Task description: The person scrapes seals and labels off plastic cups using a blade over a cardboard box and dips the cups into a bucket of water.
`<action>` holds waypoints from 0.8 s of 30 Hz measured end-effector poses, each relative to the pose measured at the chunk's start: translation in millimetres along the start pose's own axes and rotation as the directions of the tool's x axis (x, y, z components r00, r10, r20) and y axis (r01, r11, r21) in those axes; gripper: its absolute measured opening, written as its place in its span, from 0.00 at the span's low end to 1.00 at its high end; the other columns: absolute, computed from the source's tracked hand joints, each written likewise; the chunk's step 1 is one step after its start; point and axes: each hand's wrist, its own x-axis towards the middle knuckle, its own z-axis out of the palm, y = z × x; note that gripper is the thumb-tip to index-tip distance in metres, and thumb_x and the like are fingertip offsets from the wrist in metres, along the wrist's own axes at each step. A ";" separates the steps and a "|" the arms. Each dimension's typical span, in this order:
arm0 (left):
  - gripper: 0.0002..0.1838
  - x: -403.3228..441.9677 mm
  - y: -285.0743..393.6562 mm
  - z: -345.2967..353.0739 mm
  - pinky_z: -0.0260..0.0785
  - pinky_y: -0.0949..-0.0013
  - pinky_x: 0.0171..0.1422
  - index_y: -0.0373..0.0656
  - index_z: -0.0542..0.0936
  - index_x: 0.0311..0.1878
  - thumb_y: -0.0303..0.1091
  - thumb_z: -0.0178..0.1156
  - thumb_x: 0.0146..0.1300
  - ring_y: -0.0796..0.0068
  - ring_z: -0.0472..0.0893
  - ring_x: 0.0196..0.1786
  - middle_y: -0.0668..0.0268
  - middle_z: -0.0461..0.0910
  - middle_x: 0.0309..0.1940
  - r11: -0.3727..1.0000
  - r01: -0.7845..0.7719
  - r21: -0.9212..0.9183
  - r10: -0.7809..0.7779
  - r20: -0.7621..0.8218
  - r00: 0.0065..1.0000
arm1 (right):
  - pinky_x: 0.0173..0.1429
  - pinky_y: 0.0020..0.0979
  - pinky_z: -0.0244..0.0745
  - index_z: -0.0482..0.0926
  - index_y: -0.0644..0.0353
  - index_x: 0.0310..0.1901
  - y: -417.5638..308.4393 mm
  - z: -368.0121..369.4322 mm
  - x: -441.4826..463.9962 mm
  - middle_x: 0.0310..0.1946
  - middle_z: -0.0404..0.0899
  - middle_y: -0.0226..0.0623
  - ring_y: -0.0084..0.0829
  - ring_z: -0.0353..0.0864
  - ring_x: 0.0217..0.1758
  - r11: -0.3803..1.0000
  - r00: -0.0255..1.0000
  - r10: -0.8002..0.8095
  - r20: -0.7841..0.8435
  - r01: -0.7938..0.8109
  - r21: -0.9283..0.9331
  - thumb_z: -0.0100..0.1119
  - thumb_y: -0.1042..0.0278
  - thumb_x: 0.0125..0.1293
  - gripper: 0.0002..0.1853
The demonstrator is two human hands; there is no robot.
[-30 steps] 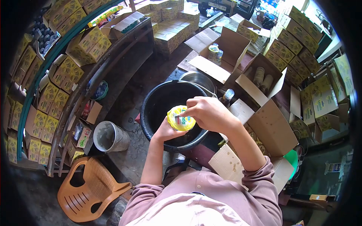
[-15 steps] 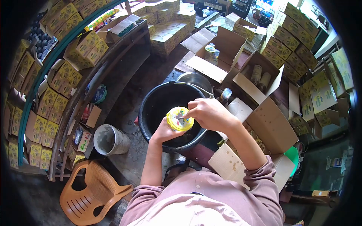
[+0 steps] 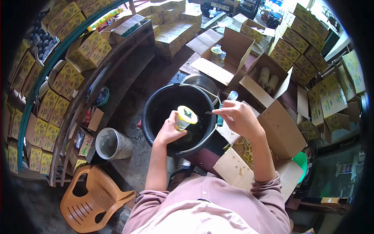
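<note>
Over the black bucket [image 3: 146, 128], my left hand [image 3: 168, 130] is wrapped round a yellow plastic cup [image 3: 181, 124]. The cup tilts a little, and its printed lid [image 3: 187, 113] shows a dark, ragged opening in the middle. To the right of it, my right hand [image 3: 237, 117] pinches a small thin blade [image 3: 209, 112] that points left toward the cup, apart from it. The bucket's wire handle, with a green grip [image 3: 220, 117], passes just below my right fingers. What lies at the bucket's bottom is dark and hard to make out.
A metal pot [image 3: 202, 82] stands behind the bucket. Open cartons surround my right side, one holding several cups [image 3: 217, 54], another yellow strips [image 3: 245, 154]. A grey pail [image 3: 113, 144] and an orange plastic chair [image 3: 95, 197] are at left, beside shelves of yellow cartons [image 3: 50, 105].
My right hand has drawn the blade off the lid and moved right and down. The lid now has a dark opening. My left hand has tilted the cup.
</note>
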 end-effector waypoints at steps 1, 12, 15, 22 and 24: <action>0.32 1.1 -3.6 1.6 0.70 0.65 0.51 0.40 0.65 0.49 0.29 0.65 0.37 0.61 0.78 0.44 0.56 0.76 0.41 0.992 0.064 0.112 -0.065 0.005 0.998 | 0.34 0.33 0.72 0.82 0.53 0.36 -2.3 -3.0 -7.4 0.25 0.73 0.35 0.35 0.76 0.29 0.998 0.999 0.048 -0.023 -0.048 0.028 0.55 0.79 0.49 0.13; 0.27 10.3 -13.3 12.1 0.69 0.59 0.40 0.46 0.70 0.43 0.35 0.69 0.36 0.62 0.80 0.37 0.62 0.79 0.32 0.402 -0.043 0.915 -0.214 0.140 0.967 | 0.27 0.22 0.65 0.81 0.61 0.40 12.5 22.0 -136.2 0.22 0.72 0.35 0.21 0.71 0.23 0.812 0.794 0.551 -0.259 -0.436 0.389 0.55 0.85 0.49 0.15; 0.27 22.8 4.7 1.7 0.69 0.60 0.41 0.45 0.71 0.42 0.36 0.70 0.34 0.62 0.80 0.37 0.61 0.79 0.31 0.338 -0.073 0.938 -0.209 0.150 0.966 | 0.28 0.21 0.65 0.81 0.61 0.40 23.0 24.6 -181.3 0.23 0.73 0.32 0.19 0.70 0.24 0.741 0.680 0.668 -0.304 -0.569 0.356 0.56 0.86 0.49 0.15; 0.35 51.0 53.8 -29.9 0.69 0.64 0.45 0.44 0.71 0.48 0.41 0.73 0.32 0.64 0.80 0.42 0.62 0.80 0.37 0.242 -0.130 0.962 -0.341 0.210 0.916 | 0.29 0.18 0.66 0.81 0.60 0.40 26.0 26.3 -244.1 0.24 0.72 0.29 0.16 0.70 0.26 0.640 0.502 0.765 -0.404 -0.661 0.391 0.57 0.85 0.51 0.14; 0.39 53.2 73.2 -37.2 0.69 0.63 0.48 0.42 0.65 0.54 0.43 0.71 0.36 0.64 0.78 0.45 0.61 0.78 0.41 0.237 -0.124 0.964 -0.426 0.217 0.878 | 0.28 0.18 0.66 0.81 0.60 0.40 25.6 24.7 -248.9 0.24 0.72 0.28 0.17 0.70 0.26 0.641 0.491 0.761 -0.423 -0.666 0.380 0.57 0.85 0.51 0.14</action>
